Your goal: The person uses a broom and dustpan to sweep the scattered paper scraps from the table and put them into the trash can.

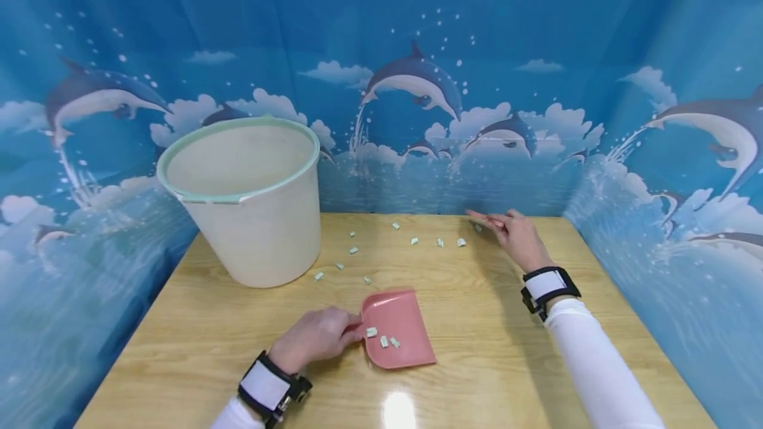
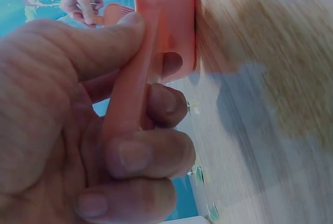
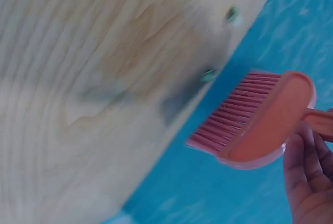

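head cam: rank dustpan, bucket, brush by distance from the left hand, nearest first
1. Dustpan: its handle is gripped by the left hand, just to its right.
2. Bucket: behind the hand, slightly left.
3. Brush: far right rear, held in the right hand.

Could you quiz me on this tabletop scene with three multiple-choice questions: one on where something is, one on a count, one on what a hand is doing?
1. Where does the bucket stand?
A. The table's far left
B. Its near right
C. On the floor

2. How many paper scraps lie in the dustpan?
A. None
B. Three
C. Ten

3. What is the right hand doing?
A. Resting flat
B. Holding a cup
C. Holding a pink brush

Answers: 1 A, it stands at the far left corner. 2 B, three show on the pan. 3 C, its grip is on the brush handle.
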{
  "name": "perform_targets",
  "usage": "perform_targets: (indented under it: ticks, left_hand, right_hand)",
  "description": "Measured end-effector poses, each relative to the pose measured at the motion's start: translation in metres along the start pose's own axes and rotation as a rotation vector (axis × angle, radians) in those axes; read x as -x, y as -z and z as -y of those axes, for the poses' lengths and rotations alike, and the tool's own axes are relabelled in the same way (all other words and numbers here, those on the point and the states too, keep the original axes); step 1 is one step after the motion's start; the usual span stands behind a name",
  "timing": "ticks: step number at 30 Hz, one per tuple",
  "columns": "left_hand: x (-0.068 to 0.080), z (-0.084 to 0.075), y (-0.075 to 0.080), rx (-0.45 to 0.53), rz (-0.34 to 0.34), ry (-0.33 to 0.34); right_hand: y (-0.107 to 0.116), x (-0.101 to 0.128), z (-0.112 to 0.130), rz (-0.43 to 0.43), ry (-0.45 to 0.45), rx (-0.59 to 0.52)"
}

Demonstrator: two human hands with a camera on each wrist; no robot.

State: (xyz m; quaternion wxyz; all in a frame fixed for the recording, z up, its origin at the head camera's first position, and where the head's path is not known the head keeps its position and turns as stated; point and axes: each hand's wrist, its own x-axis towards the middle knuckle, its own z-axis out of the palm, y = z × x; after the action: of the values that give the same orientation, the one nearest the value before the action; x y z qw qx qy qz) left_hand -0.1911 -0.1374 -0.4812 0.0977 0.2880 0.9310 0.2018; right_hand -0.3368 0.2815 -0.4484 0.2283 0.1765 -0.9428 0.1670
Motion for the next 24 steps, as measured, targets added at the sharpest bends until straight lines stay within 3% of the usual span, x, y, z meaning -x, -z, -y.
perform_targets:
  ticks: [5,10,17,24]
  left_hand:
    - [0.002,-0.001,0.000,-0.003,0.021,0.016]
    - [0.003,-0.001,0.003,0.005,0.017,0.040]
    - [0.005,-0.001,0.001,0.032,0.014,0.078]
    - [0.003,-0.001,0.001,0.038,0.009,0.080]
  right_hand:
    - [-0.007,-0.002,-0.025,0.058,-0.049,0.011]
    - [-0.003,0.005,-0.027,0.067,-0.048,-0.006]
    - [0.018,0.028,-0.003,0.071,0.019,-0.042]
    - [0.034,0.054,0.041,0.094,0.153,-0.041]
